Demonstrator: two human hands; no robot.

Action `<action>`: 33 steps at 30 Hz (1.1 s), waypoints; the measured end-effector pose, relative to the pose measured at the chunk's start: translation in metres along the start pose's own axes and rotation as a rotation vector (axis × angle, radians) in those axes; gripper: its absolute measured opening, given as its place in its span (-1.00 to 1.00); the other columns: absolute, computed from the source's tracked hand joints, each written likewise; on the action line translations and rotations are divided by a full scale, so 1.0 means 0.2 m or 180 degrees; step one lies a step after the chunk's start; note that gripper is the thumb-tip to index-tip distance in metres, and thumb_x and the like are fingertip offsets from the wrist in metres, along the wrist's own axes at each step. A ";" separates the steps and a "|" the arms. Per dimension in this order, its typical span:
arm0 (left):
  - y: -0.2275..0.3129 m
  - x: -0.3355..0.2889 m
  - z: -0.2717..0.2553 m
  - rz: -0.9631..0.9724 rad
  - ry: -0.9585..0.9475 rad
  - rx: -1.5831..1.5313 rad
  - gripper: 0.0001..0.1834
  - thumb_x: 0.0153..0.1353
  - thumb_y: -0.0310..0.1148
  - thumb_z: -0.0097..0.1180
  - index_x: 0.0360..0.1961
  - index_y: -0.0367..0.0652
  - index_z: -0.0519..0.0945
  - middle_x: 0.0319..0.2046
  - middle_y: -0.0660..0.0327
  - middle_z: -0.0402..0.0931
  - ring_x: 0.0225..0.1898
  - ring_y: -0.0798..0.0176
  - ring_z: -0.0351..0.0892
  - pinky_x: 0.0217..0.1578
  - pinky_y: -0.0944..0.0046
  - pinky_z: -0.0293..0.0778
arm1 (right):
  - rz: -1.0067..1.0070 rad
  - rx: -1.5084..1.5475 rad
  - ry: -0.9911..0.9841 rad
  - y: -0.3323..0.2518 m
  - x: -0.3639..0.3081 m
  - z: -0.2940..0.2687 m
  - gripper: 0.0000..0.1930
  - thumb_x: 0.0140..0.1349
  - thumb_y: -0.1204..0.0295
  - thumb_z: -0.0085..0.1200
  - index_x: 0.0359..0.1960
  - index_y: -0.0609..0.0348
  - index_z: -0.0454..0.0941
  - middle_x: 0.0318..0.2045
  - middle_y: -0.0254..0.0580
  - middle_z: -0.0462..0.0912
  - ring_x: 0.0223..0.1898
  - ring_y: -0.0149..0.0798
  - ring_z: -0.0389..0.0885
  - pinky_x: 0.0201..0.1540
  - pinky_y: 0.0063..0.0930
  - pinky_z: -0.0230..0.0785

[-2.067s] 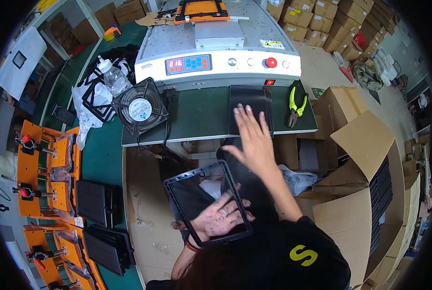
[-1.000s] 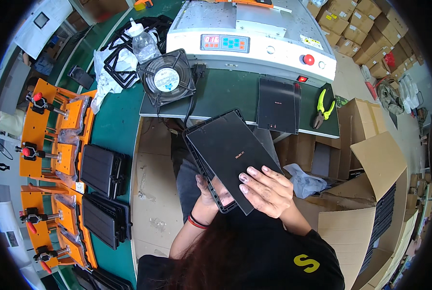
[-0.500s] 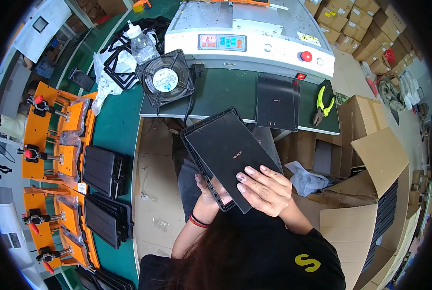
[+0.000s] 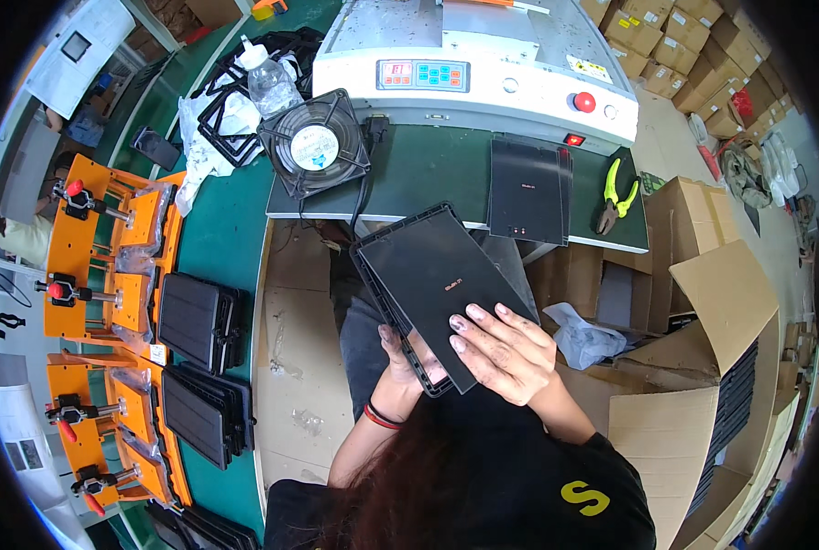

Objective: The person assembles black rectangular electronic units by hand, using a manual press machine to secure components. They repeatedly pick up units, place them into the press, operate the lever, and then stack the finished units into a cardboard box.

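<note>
Over my lap I hold a black rectangular plastic frame (image 4: 379,289) with a ridged rim. A flat black panel (image 4: 428,266) with small print lies over it, slightly turned against the frame, so the rim shows along the left and top. My left hand (image 4: 407,357) grips the frame from below at its lower left, the thumb by the rim and the other fingers mostly hidden. My right hand (image 4: 505,353), its fingertips smudged dark, lies with its fingers across the panel's lower right and holds it against the frame.
Ahead stands a white machine (image 4: 483,87) with a control panel. On the green bench lie a fan (image 4: 313,147), more black panels (image 4: 527,192) and yellow-green pliers (image 4: 616,194). Orange clamp fixtures (image 4: 139,312) and stacked black frames (image 4: 198,325) are at left; an open carton (image 4: 661,426) stands at right.
The panel and frame have shifted very slightly to the right and up in the picture, both hands with them. My grip looks the same.
</note>
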State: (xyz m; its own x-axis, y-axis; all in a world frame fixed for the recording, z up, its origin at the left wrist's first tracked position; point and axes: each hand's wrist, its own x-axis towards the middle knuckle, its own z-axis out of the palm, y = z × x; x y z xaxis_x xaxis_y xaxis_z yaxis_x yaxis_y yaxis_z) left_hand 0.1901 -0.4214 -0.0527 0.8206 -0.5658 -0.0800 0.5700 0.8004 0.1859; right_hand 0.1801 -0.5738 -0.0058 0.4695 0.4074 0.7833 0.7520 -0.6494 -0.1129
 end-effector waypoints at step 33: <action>0.17 -0.05 0.01 -0.0051 0.0412 0.0917 0.11 -0.02 0.53 -0.26 0.34 -0.16 0.04 0.25 -0.08 0.14 0.18 -0.04 0.29 0.13 -0.17 0.25 | 0.4036 0.3792 -0.1038 0.13 0.09 0.03 -0.66 0.35 0.30 -0.09 -0.01 0.35 0.40 -0.18 -0.17 0.52 -0.24 -0.41 0.50 -0.11 -0.53 0.37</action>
State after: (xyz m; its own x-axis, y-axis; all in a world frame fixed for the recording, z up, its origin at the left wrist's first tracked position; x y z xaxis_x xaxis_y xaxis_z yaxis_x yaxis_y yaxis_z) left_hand 0.2019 -0.3889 -0.0433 0.8205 -0.5333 -0.2057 0.5630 0.6919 0.4519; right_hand 0.2109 -0.5780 0.0017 0.9289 0.2677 -0.2559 -0.2855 0.0775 -0.9552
